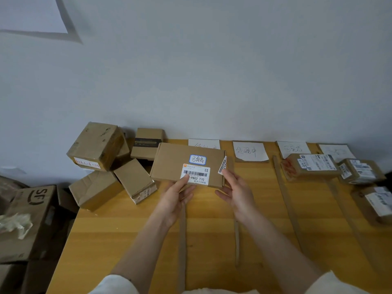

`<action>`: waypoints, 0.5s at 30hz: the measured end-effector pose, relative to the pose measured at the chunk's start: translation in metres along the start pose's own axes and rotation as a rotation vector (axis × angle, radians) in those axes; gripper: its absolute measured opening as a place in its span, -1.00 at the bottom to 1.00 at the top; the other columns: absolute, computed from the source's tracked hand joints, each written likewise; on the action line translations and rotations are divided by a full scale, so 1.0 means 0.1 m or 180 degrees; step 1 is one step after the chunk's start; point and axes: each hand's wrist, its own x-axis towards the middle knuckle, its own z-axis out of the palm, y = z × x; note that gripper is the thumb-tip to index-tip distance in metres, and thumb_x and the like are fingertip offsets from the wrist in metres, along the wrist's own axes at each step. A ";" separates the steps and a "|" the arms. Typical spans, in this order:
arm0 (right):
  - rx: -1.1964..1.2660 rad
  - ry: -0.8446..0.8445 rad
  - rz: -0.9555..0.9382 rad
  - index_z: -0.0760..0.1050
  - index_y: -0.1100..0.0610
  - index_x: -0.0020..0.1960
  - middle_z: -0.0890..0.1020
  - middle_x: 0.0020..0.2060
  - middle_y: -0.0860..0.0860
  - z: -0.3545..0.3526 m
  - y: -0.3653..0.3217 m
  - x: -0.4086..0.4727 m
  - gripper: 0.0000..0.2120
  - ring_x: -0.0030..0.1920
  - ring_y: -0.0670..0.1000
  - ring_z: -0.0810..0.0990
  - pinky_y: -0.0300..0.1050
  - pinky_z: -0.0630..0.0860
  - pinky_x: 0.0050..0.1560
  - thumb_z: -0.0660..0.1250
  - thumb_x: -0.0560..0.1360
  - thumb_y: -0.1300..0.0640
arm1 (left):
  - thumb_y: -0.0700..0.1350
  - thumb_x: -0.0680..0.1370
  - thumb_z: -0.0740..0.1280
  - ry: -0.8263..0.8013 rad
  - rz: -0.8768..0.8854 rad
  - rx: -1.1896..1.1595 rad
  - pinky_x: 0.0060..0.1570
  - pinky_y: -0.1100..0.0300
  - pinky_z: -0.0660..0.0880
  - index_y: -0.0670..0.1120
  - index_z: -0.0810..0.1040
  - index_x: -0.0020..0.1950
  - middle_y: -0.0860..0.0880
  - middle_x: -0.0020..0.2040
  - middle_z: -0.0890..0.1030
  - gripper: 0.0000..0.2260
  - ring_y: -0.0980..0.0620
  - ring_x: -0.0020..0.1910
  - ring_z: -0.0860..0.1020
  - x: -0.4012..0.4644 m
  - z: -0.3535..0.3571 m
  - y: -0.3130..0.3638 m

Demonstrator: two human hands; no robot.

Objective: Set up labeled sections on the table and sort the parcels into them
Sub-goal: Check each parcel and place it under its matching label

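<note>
2 hands on flat brown cardboard parcel [188, 162] above wooden table [131, 234]. Left hand [176, 196] grips its near edge, thumb on barcode label [196, 174]; right hand [237, 194] pinches right corner.

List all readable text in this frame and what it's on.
"P802 T70": shipping label on the held flat parcel.
"SF": carton beside the table, printed upside down.
"处理中": second paper section sign.
Blue-bordered sticker, the other section signs and the right-hand parcel labels: handwriting or print too blurred to read.
</note>
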 end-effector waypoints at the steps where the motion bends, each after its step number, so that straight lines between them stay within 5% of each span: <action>1: 0.0090 -0.0032 0.0084 0.52 0.05 0.14 0.71 -0.07 0.02 -0.02 0.02 -0.02 -0.74 -0.08 0.02 0.69 -0.05 0.62 -0.05 0.43 0.48 0.04 | -0.06 0.55 0.36 -0.0009 -0.0027 -0.0014 -0.10 0.23 0.52 -0.10 0.50 0.32 -0.04 0.15 0.66 -0.65 0.08 -0.01 0.64 0.00 0.04 -0.04; 6: 0.0329 -0.0282 0.0531 0.51 0.08 0.26 0.72 0.01 -0.04 -0.17 0.19 -0.11 -0.66 -0.05 -0.06 0.71 -0.16 0.61 -0.08 0.42 0.50 0.20 | -0.08 0.54 0.37 -0.0137 -0.0228 0.0046 -0.07 0.21 0.53 -0.08 0.51 0.28 -0.03 0.12 0.68 -0.68 0.08 -0.01 0.67 0.04 0.28 -0.31; 15: 0.1202 0.0779 0.0551 0.54 0.18 0.05 0.65 -0.11 0.09 -1.26 -0.17 0.07 -0.89 -0.10 0.05 0.64 -0.06 0.66 -0.12 0.33 0.55 0.18 | -0.24 0.50 0.40 -0.0267 -0.0363 0.1711 -0.12 0.23 0.50 -0.09 0.53 0.24 -0.03 0.12 0.63 -0.68 0.07 0.01 0.57 0.19 0.81 -0.90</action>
